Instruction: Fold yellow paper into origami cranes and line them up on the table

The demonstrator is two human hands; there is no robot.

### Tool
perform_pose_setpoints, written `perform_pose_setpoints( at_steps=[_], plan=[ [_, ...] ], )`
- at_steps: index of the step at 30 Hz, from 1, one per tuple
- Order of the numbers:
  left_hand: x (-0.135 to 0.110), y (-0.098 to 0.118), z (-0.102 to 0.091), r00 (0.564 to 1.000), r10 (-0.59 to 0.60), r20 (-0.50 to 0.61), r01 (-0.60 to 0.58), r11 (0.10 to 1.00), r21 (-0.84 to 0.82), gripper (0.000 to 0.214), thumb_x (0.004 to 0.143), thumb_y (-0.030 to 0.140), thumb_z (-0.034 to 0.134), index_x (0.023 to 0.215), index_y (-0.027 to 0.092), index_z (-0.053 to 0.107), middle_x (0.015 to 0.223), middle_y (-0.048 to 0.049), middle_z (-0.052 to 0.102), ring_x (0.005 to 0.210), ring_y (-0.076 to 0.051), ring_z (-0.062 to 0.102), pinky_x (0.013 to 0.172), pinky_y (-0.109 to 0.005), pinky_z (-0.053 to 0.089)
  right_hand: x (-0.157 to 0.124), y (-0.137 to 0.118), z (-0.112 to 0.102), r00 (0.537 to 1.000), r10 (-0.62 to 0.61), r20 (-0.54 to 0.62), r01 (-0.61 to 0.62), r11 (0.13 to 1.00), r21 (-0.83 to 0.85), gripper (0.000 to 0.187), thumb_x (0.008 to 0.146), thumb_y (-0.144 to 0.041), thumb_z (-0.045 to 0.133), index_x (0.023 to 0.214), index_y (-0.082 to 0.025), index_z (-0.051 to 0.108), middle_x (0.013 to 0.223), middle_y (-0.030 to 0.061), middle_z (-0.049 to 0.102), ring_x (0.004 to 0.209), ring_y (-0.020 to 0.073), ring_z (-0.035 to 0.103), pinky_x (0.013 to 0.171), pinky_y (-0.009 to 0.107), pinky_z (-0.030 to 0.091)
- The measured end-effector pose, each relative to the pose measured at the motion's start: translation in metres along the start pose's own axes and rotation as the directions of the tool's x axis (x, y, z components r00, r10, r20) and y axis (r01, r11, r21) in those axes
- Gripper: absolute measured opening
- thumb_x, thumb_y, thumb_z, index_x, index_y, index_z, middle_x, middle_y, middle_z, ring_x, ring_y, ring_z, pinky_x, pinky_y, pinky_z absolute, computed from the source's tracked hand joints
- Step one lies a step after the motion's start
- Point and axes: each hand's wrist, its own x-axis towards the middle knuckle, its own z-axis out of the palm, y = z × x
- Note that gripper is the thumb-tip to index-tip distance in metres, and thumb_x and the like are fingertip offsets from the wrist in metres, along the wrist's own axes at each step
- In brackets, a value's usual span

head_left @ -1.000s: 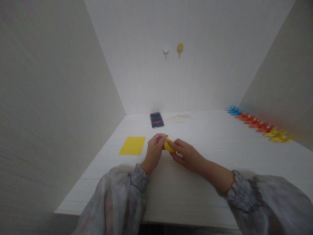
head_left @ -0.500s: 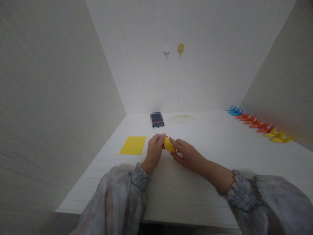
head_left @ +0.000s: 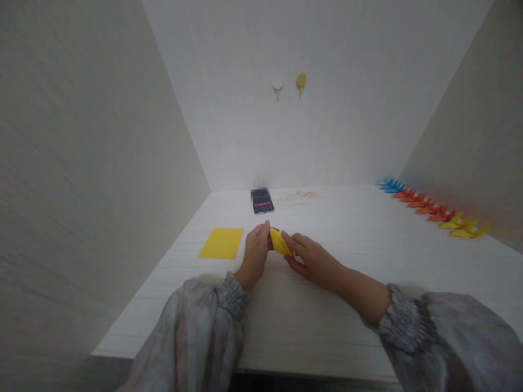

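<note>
A partly folded piece of yellow paper (head_left: 280, 242) is held just above the white table (head_left: 327, 316), near its middle. My left hand (head_left: 255, 255) pinches its left end with the fingers closed on it. From the right, my right hand (head_left: 311, 259) grips the other end, thumb and fingers pressed to the paper. A trace of red shows beside the fold, between my hands. A flat yellow sheet (head_left: 221, 243) lies on the table just left of my left hand.
A dark phone (head_left: 262, 201) lies at the back of the table. Along the right wall runs a row of folded paper figures, blue (head_left: 391, 184), orange (head_left: 423, 205) and yellow (head_left: 463, 227). Two hooks (head_left: 289, 84) hang on the back wall. Walls close in on three sides.
My hands have turned the folded yellow paper slightly, and the left fingers have straightened upward along it. Both hands stay in the same spot.
</note>
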Motion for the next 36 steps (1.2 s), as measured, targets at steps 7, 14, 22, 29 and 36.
perform_pose_setpoints(
  at_steps=[7, 14, 22, 29, 36],
  plan=[
    [0.0011, -0.0029, 0.0005, 0.997, -0.007, 0.074, 0.007, 1.000, 0.007, 0.024, 0.064, 0.034, 0.062, 0.069, 0.012, 0.053, 0.064, 0.0000, 0.056, 0.057, -0.008, 0.052, 0.055, -0.020, 0.043, -0.0006, 0.0024, -0.0010, 1.000, 0.015, 0.003, -0.015, 1.000, -0.025, 0.054, 0.079, -0.015, 0.041, 0.129, -0.016, 0.022, 0.089, 0.0102, 0.050, 0.076, 0.0193, 0.047, 0.066, 0.034, 0.045],
    [0.0021, -0.0048, 0.0004, 0.995, -0.027, 0.097, 0.033, 0.997, -0.062, 0.022, 0.066, 0.032, 0.060, 0.073, 0.011, 0.054, 0.068, -0.0014, 0.057, 0.061, -0.008, 0.054, 0.060, -0.021, 0.044, -0.0002, 0.0021, -0.0023, 0.999, 0.038, -0.022, -0.036, 0.998, 0.059, 0.051, 0.078, -0.013, 0.041, 0.127, -0.019, 0.026, 0.087, 0.0082, 0.049, 0.073, 0.0172, 0.048, 0.066, 0.033, 0.045],
    [0.0034, -0.0064, -0.0002, 0.997, 0.048, 0.054, -0.049, 0.999, 0.014, 0.021, 0.068, 0.033, 0.058, 0.073, 0.013, 0.053, 0.061, 0.0016, 0.054, 0.055, -0.008, 0.051, 0.055, -0.021, 0.041, -0.0010, 0.0020, -0.0030, 0.974, 0.167, -0.151, -0.105, 0.929, 0.355, 0.039, 0.079, -0.025, 0.046, 0.117, -0.020, 0.041, 0.080, 0.0040, 0.053, 0.071, 0.0140, 0.051, 0.068, 0.029, 0.045],
    [-0.0034, -0.0070, -0.0008, 0.974, 0.167, 0.152, -0.183, 0.978, 0.099, 0.016, 0.071, 0.030, 0.054, 0.073, 0.014, 0.052, 0.061, 0.0026, 0.052, 0.056, -0.007, 0.048, 0.054, -0.019, 0.038, 0.0021, 0.0027, -0.0025, 0.872, 0.488, -0.041, -0.349, 0.678, 0.647, 0.017, 0.078, -0.029, 0.045, 0.079, -0.017, 0.057, 0.069, 0.0011, 0.058, 0.064, 0.0121, 0.056, 0.062, 0.025, 0.045],
    [-0.0038, -0.0088, -0.0039, 0.973, 0.164, 0.162, -0.185, 0.975, 0.125, 0.017, 0.072, 0.032, 0.053, 0.074, 0.015, 0.052, 0.065, 0.0005, 0.055, 0.060, -0.010, 0.052, 0.060, -0.023, 0.041, 0.0046, -0.0011, -0.0061, 0.847, 0.521, 0.105, -0.430, 0.557, 0.711, 0.020, 0.074, -0.031, 0.049, 0.069, -0.017, 0.061, 0.064, 0.0001, 0.060, 0.064, 0.0134, 0.056, 0.065, 0.027, 0.043]
  ],
)
